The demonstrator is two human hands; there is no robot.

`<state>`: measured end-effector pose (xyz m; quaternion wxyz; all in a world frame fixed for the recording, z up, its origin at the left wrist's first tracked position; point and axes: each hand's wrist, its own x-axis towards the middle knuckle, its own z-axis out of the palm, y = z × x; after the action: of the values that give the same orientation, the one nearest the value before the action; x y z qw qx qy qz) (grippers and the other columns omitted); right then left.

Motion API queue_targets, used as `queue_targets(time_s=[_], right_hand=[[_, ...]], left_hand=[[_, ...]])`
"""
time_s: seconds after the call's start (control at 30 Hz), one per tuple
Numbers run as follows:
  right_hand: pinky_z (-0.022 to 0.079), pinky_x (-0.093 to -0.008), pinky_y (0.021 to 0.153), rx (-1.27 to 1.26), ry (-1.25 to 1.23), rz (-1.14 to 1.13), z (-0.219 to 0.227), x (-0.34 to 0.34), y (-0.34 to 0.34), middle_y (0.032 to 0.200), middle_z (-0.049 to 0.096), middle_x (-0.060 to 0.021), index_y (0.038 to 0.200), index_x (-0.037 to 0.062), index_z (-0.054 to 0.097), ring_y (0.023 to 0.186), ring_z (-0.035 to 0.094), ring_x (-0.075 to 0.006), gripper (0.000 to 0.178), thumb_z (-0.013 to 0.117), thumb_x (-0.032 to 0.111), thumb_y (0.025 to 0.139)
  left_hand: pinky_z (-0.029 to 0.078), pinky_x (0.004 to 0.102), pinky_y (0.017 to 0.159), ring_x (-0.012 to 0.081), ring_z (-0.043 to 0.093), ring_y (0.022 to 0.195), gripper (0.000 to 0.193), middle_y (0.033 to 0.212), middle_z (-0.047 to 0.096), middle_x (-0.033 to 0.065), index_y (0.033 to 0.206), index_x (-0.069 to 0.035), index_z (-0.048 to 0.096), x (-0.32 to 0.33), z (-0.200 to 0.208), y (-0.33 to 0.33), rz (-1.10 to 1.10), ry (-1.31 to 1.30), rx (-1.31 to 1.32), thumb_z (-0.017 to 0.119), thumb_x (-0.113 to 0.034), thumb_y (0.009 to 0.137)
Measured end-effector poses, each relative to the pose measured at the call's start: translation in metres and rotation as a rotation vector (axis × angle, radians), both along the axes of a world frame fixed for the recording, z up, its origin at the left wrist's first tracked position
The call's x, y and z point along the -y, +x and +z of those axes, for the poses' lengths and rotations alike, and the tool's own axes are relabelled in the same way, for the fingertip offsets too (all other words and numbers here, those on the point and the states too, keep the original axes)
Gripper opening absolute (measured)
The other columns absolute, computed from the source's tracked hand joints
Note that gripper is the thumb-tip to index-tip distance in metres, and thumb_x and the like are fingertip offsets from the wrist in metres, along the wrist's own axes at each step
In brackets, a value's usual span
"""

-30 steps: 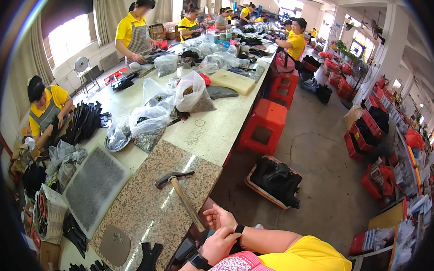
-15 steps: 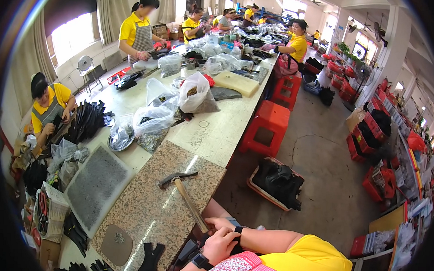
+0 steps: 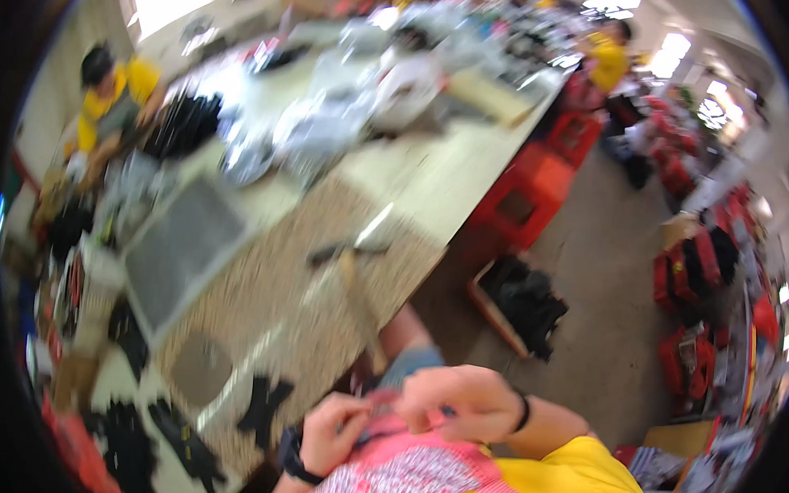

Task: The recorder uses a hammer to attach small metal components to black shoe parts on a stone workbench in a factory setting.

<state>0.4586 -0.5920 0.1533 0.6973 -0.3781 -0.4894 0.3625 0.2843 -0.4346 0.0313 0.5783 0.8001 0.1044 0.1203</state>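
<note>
Both my hands are over my lap, in front of the pink apron [image 3: 421, 473]. My left hand [image 3: 334, 431], with a dark watch on its wrist, has its fingers curled in. Opposite it, my right hand [image 3: 459, 401] is closed too, a black band round its wrist. Blur hides what the fingers hold, if anything. Nearest to them lies a hammer [image 3: 358, 297] on the speckled stone slab [image 3: 282, 243], its wooden handle pointing at me. On the slab's near part are a brown pad [image 3: 201, 367] and a black strap piece [image 3: 264, 409].
A grey board [image 3: 186, 244] lies left of the slab, with black strips [image 3: 127, 441] at the near left. Plastic bags [image 3: 325, 122] stand farther up the table. To the right are red stools [image 3: 526, 199] and a floor crate of black pieces [image 3: 518, 303]. A co-worker [image 3: 117, 93] sits at left.
My hands were together by the table edge; now they are apart over the apron, the right one farther right. The view has shifted and blurred. The hammer stays on the slab.
</note>
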Motion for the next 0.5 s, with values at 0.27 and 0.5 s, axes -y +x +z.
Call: queue_targets(time_s=[0.27,0.5], right_hand=[[0.037,-0.0323,0.051,0.013,0.440,0.674,0.012,-0.046,-0.026,0.077,0.056,-0.0054,0.124,0.0051,0.066,0.058,0.049,-0.0215,0.039,0.041,0.028,0.105],[0.037,-0.0334,0.052,-0.145,0.252,0.949,0.021,-0.069,-0.034,0.074,0.053,-0.0053,0.126,0.0028,0.064,0.058,0.048,-0.0225,0.049,0.040,0.039,0.103]], left_hand=[[0.049,0.0254,0.072,0.0152,0.063,0.083,0.015,0.094,0.066,0.0090,0.101,0.000,0.070,0.006,0.017,-0.060,0.352,-0.237,-0.175,0.063,0.002,0.087],[0.049,0.0249,0.076,0.0139,0.062,0.086,0.014,0.096,0.064,0.0088,0.100,0.004,0.068,-0.003,0.019,-0.080,0.595,-0.198,-0.052,0.059,0.004,0.089]])
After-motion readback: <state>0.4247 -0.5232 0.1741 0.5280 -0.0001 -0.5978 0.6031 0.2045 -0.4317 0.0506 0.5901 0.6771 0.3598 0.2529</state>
